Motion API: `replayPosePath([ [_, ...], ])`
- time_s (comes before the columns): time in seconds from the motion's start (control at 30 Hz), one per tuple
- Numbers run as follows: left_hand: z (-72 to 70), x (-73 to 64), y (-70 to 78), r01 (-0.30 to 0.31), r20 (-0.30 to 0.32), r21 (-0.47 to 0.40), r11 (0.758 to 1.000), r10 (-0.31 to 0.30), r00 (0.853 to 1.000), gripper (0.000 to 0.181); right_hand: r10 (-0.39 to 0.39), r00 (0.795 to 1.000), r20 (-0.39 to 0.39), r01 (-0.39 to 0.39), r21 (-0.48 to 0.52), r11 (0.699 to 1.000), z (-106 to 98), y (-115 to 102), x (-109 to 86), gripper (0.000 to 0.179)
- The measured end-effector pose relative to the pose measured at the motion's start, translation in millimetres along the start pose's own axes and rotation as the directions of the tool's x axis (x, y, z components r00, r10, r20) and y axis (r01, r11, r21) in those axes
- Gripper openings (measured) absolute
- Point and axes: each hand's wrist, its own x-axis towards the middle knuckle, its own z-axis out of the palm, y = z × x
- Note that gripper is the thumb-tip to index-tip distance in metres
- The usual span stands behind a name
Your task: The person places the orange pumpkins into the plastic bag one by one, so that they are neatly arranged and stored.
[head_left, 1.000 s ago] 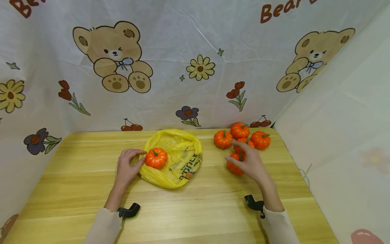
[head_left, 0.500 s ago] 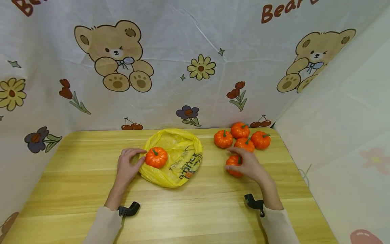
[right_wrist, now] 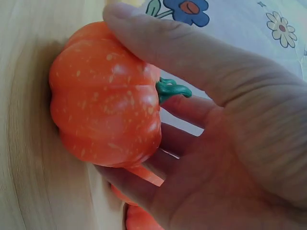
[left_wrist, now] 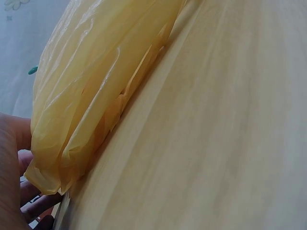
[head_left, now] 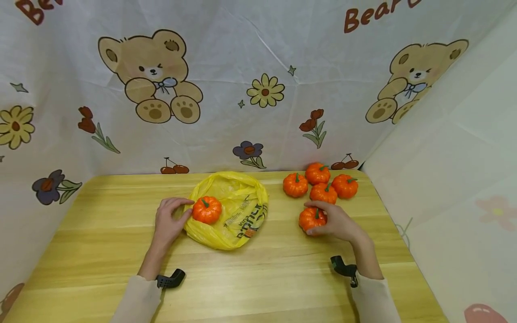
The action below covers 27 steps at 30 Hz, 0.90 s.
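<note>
My right hand (head_left: 341, 222) grips a small orange pumpkin (right_wrist: 105, 96) with a green stem, the thumb on one side and the curled fingers round the other. It is the nearest pumpkin of the group at the table's right. At centre-left, a yellow plastic bag (head_left: 220, 240) lies spread with its mouth up and dark print showing inside. Another orange pumpkin (head_left: 207, 210) sits in its left part. My left hand (head_left: 168, 220) holds the bag's left rim between thumb and fingers; in the left wrist view the bag's folds (left_wrist: 96, 96) partly hide the fingers.
Several more orange pumpkins (head_left: 323, 193) stand close together behind my right hand, near the table's back right corner. The wooden table (head_left: 250, 287) ends at a wall cloth (head_left: 226, 125) printed with bears and flowers. Each wrist bears a black camera (head_left: 171, 279).
My right hand has come down and nearer to me, and its fingers have closed round the nearest pumpkin. The left hand and the bag stay where they were.
</note>
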Motion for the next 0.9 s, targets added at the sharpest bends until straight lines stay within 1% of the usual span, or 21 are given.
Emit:
replayPosePath([
  [0.3, 0.0, 0.2, -0.9, 0.004, 0.004, -0.005, 1.0, -0.004, 1.0, 0.021, 0.027, 0.999, 0.025, -0.027, -0.002, 1.0, -2.0, 1.5, -1.7, 0.076],
  [0.4, 0.1, 0.2, -1.8, 0.007, 0.005, -0.003, 1.0, -0.007, 1.0, 0.021, 0.005, 1.0, 0.027, -0.005, -0.006, 1.0, -1.9, 1.8, -1.4, 0.075],
  [0.53, 0.2, 0.1, -2.3, 0.003, 0.002, 0.0, 1.0, -0.003, 1.0, 0.021, -0.024, 1.0, 0.015, 0.024, -0.003, 1.0, -1.2, 0.7, -0.5, 0.075],
  [0.73, -0.1, 0.2, -1.3, 0.003, 0.002, -0.003, 1.0, -0.003, 1.0, 0.021, -0.018, 1.0, -0.019, 0.017, -0.023, 1.0, -1.0, -0.1, 2.3, 0.077],
  [0.9, -0.2, 0.2, 0.0, 0.005, 0.001, -0.001, 1.0, -0.005, 1.0, 0.021, 0.001, 0.999, -0.04, -0.003, -0.037, 0.999, -0.9, -2.3, 4.3, 0.079],
])
